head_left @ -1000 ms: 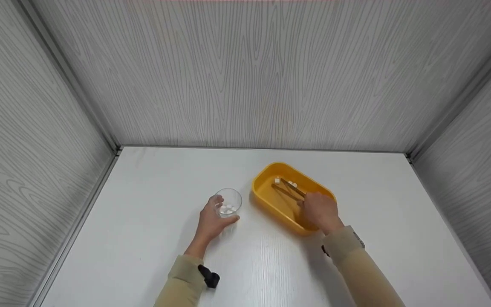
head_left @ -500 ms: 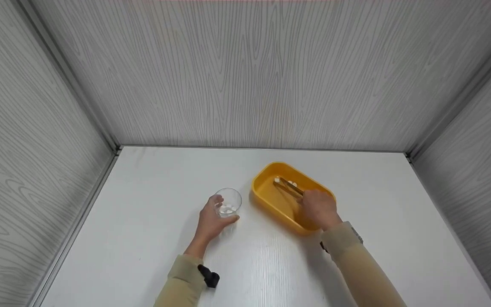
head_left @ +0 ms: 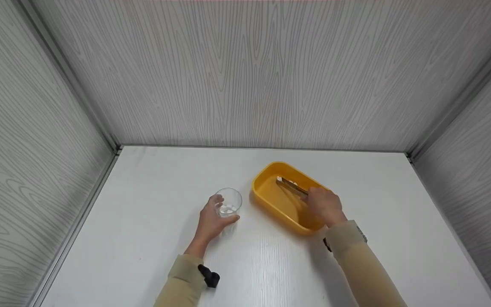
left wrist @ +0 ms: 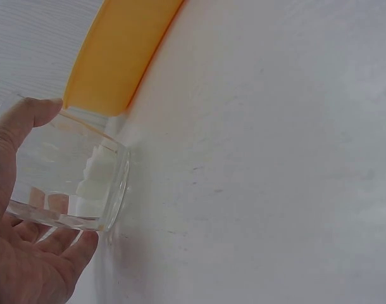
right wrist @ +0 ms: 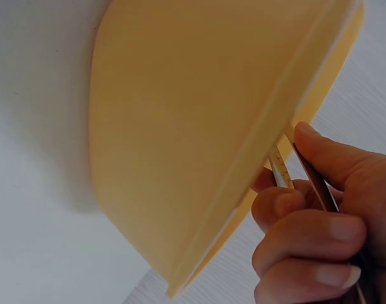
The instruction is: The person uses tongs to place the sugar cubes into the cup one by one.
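My left hand [head_left: 212, 218] holds a clear drinking glass [left wrist: 66, 168] upright on the table, thumb on one side and fingers on the other. Several small white cubes [head_left: 228, 209] lie at its bottom. My right hand [head_left: 323, 205] grips metal tongs [right wrist: 313, 174] over the yellow tray [head_left: 271, 208], fingers curled round the arms. At the tray's far left end, the tong tips are on either side of a white cube [head_left: 279, 179]; whether they squeeze it is too small to tell. More white cubes [head_left: 294, 183] lie behind the tongs, partly hidden.
The tray stands slantwise to the right of the glass, a short gap between them. Its raised wall [right wrist: 174, 126] is close beneath the right hand. Grey wood-grain panels [head_left: 254, 76] close off the white table [head_left: 164, 179] at the back and both sides.
The tong tips have shifted slightly and drawn together around the cube at the tray's far end. The right hand has moved a little. The left hand and glass have stayed put.
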`<state>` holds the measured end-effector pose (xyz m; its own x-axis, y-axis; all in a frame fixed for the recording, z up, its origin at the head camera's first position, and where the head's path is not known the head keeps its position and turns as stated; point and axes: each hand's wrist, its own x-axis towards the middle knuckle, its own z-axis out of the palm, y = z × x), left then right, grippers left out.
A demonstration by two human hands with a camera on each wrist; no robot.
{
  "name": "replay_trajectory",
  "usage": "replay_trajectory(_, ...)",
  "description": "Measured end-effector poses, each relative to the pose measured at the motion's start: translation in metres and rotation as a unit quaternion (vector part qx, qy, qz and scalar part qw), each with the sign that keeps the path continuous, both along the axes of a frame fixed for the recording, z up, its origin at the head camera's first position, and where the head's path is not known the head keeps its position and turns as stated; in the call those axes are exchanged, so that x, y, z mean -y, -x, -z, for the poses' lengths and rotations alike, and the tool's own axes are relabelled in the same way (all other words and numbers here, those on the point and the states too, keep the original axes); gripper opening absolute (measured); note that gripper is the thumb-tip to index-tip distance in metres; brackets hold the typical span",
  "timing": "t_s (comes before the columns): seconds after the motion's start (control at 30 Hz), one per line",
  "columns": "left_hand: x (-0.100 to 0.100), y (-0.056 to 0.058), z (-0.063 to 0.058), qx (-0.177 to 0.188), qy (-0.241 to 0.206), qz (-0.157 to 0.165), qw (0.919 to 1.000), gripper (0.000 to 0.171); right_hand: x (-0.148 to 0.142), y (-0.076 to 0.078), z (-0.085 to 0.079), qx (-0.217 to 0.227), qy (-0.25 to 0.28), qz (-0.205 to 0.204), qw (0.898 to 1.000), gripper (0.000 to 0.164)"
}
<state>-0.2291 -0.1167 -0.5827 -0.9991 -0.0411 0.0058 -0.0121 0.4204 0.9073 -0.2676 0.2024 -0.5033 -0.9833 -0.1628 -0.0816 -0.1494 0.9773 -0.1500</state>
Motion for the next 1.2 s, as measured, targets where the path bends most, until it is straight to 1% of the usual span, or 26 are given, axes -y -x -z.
replay_trajectory(0.17,0.000,0.000,0.000,0.007,0.006,-0.002,1.0000,0.087,-0.003,0.000,0.000,0.003,0.005,-0.002,1.000,0.034)
replay_trajectory(0.23,0.000,0.000,0.000,0.008,0.006,-0.003,0.9999,0.087,-0.005,0.000,-0.001,0.013,0.011,0.000,1.000,0.033)
replay_trajectory(0.4,0.000,0.001,0.001,0.005,0.001,-0.003,1.0000,0.087,-0.009,-0.003,-0.006,0.045,0.039,0.017,0.998,0.031)
replay_trajectory(0.57,0.000,0.000,0.001,-0.007,0.000,0.000,1.0000,0.086,-0.013,-0.008,-0.011,0.058,0.063,0.025,0.996,0.033)
replay_trajectory(0.7,0.000,0.000,0.001,-0.012,0.008,-0.001,0.9999,0.085,-0.016,-0.013,-0.011,0.051,0.080,0.027,0.995,0.034)
replay_trajectory(0.93,-0.001,0.000,0.000,-0.003,0.014,-0.008,0.9999,0.084,-0.019,-0.024,-0.010,0.014,0.104,0.018,0.994,0.037)
replay_trajectory(1.07,-0.001,0.001,-0.001,0.005,0.014,-0.010,0.9998,0.084,-0.019,-0.032,-0.014,0.004,0.120,0.009,0.993,0.034)
replay_trajectory(1.2,-0.001,0.001,-0.001,0.004,0.015,-0.007,0.9998,0.084,-0.016,-0.039,-0.020,-0.008,0.131,-0.004,0.991,0.032)
